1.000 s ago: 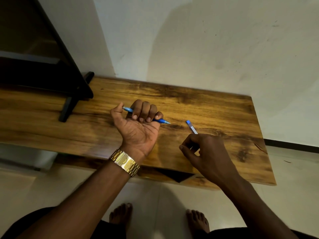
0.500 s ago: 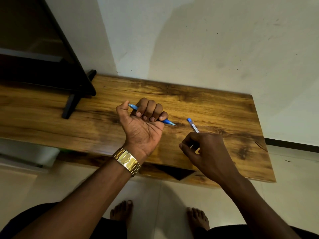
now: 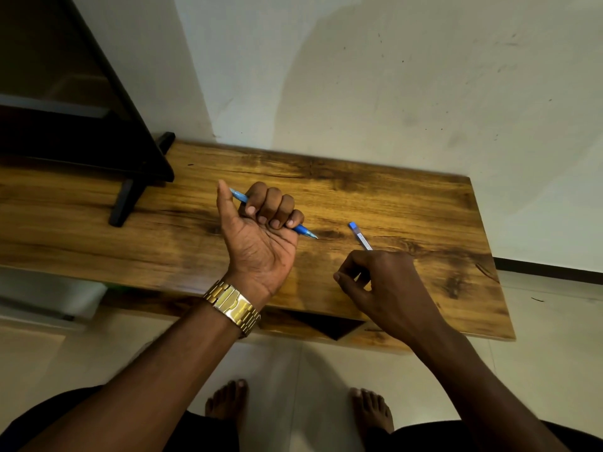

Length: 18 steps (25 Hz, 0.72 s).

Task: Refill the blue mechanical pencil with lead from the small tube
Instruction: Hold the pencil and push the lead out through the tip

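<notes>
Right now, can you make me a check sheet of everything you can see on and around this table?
Surface: wooden table, bare around the hands.
Job's things: blue mechanical pencil, tip toward the right; small lead tube, blue cap pointing away.
Clutter: nothing seen.
Grippers: left hand fisted round the pencil, palm up; right hand pinching the tube's near end.
Cables: nothing seen.
Surroundings: dark stand on the table's left, white wall behind, tiled floor, bare feet, gold watch.

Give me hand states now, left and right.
Left hand: fingers closed around the blue mechanical pencil.
Right hand: fingers pinching the small lead tube, blue-capped end pointing away.
</notes>
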Available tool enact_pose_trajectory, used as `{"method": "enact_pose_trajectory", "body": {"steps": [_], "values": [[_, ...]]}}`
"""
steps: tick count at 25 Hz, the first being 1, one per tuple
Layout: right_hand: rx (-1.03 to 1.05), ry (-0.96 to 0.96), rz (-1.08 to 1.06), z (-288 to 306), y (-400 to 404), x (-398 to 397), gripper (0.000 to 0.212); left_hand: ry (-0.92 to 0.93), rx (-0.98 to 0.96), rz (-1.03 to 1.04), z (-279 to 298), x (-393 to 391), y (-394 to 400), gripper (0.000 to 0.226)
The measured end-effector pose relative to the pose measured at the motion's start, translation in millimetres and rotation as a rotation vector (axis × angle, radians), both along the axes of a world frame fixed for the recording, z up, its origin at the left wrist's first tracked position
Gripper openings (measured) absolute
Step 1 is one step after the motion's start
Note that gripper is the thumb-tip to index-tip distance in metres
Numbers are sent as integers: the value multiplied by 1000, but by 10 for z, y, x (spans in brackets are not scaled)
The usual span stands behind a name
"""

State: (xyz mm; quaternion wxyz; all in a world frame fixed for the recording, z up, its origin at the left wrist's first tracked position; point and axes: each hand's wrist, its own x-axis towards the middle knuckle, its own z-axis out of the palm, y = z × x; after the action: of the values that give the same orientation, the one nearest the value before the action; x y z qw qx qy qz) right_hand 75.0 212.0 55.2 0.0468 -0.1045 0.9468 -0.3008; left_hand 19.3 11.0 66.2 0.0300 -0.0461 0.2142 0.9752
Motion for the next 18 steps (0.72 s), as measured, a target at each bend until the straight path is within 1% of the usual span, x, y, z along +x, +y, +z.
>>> {"method": "enact_pose_trajectory", "body": {"steps": [3,7,9,10,14,15,16,18], "values": [[7,4,-1,-4,11,-22,11,14,-3,-13,23,-9,-8,57],[5,-6,-16,-24,-2,-24,12,19,3,-23,51,-15,-25,63],[5,11,-20,-37,2,-26,15,25,2,-36,53,-10,-30,62],[21,24,-22,-59,8,-30,21,25,-2,-34,54,-7,-31,60],[228,47,11,-255,-90,-3,69,13,0,-13,70,-20,-39,65],[248,55,37,-325,-138,11,77,13,9,-20,72,-31,-40,66],[263,62,81,-405,-181,17,80,16,17,-30,74,-43,-45,67],[316,60,189,-562,-218,13,78,19,18,-46,78,-59,-52,67]]}}
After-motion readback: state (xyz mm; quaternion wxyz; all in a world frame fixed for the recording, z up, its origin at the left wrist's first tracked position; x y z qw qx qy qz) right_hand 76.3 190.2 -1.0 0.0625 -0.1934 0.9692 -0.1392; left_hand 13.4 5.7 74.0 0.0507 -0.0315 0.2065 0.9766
